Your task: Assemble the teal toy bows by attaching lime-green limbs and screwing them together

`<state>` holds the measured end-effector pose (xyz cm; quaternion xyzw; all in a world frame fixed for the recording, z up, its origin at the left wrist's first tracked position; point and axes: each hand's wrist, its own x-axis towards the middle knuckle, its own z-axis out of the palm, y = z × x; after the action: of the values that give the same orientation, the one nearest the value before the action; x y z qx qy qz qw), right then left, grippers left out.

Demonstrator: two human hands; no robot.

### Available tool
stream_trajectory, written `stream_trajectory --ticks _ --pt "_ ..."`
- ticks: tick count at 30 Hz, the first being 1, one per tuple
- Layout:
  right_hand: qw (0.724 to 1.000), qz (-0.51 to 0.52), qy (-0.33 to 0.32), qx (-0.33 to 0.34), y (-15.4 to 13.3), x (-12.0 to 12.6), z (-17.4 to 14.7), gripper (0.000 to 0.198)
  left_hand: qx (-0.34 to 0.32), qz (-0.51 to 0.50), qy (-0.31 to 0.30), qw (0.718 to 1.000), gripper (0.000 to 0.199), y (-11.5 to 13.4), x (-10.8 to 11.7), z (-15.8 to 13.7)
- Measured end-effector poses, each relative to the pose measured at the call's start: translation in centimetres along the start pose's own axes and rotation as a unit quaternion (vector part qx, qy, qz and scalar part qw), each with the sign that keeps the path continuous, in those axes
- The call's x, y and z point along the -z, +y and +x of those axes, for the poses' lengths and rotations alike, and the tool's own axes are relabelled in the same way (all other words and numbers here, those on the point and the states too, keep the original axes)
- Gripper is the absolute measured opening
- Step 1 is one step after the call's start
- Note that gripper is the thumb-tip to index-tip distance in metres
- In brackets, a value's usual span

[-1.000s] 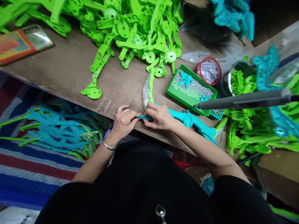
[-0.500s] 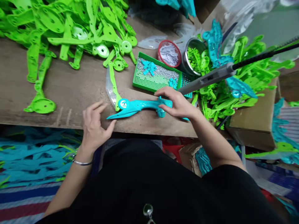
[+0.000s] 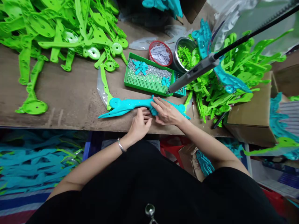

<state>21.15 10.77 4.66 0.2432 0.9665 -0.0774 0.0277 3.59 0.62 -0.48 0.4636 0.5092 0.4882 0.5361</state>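
Observation:
A long turquoise plastic piece (image 3: 126, 105), shaped like a toy bow or blade, lies along the front of the table. It has a pointed left end, a rounded disc and a block-like middle part. My right hand (image 3: 167, 112) lies over that middle part, its fingers closed round it. Against the piece's near edge, just left of the block, my left hand (image 3: 139, 124) has its fingers curled and touching it; the fingertips are partly hidden. A green plastic arm with clear film (image 3: 104, 85) lies just behind the disc.
A grey electric screwdriver (image 3: 193, 72) hangs over the green basket (image 3: 142, 84) of screws and small turquoise parts. Behind stand a red basket (image 3: 171, 53) and a metal bowl (image 3: 177, 57). Green parts (image 3: 44, 25) are heaped left; more (image 3: 233, 84) lie right beside a cardboard box (image 3: 249, 115).
My left hand has moved right, from the pointed end to the middle of the turquoise piece. My right hand has closed round the block. The view has shifted slightly.

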Motion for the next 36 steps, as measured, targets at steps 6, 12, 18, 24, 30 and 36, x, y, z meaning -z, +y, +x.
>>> stream_trajectory --ticks 6,12,18,24,30,36 --pt "0.998 0.013 0.05 -0.018 -0.4 -0.7 0.0 0.063 0.045 -0.17 0.031 0.984 0.051 -1.2 -2.5 0.3" --pt "0.996 0.03 0.087 -0.003 -0.9 0.4 0.2 0.058 -0.046 -0.195 0.028 0.979 0.048 -1.5 -3.3 2.4" --pt "0.993 0.058 0.104 -0.009 -1.1 2.3 -0.1 0.057 -0.113 -0.194 0.046 0.973 0.05 -1.4 -4.0 3.0" --pt "0.994 0.086 0.063 -0.013 -0.9 3.3 -0.2 0.057 -0.13 -0.172 0.052 0.975 0.05 -1.1 -3.9 3.4" --pt "0.997 0.006 0.071 -0.019 -1.6 2.3 0.4 0.059 -0.063 -0.291 0.126 0.946 0.048 0.4 -4.9 3.8" --pt "0.99 -0.056 0.123 -0.026 -2.0 -1.0 0.0 0.059 0.017 -0.367 0.188 0.911 0.048 0.7 -5.3 3.1"
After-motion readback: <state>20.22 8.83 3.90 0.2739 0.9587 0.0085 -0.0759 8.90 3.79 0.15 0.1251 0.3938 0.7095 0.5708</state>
